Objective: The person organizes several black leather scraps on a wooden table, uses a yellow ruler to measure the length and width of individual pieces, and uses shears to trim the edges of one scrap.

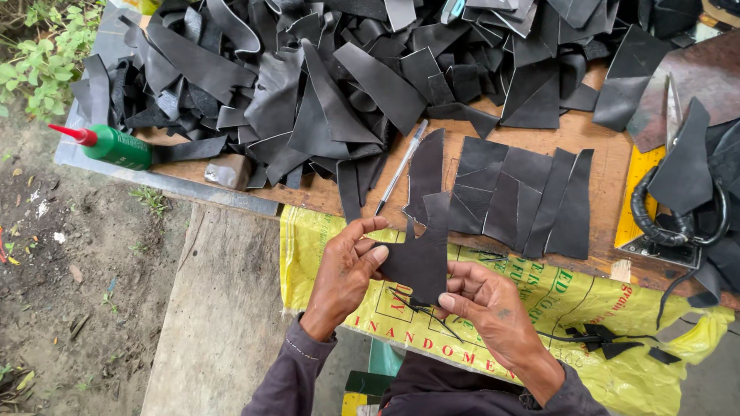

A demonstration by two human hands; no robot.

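Note:
My left hand (344,271) and my right hand (488,304) both hold one irregular piece of black leather (419,256) over the yellow sack (548,296) at the table's front edge. The left fingers pinch its left side, and the right thumb and fingers grip its lower edge. Just beyond it lie several flat cut black leather pieces (519,195) laid side by side on the wooden board (591,132). A clear pen (401,167) lies slanted on the board to their left.
A big heap of black leather scraps (339,68) covers the back of the table. A green glue bottle with a red tip (111,145) lies at the left corner. A yellow ruler (636,196) and black shears (678,224) sit at right. Bare ground and weeds lie at left.

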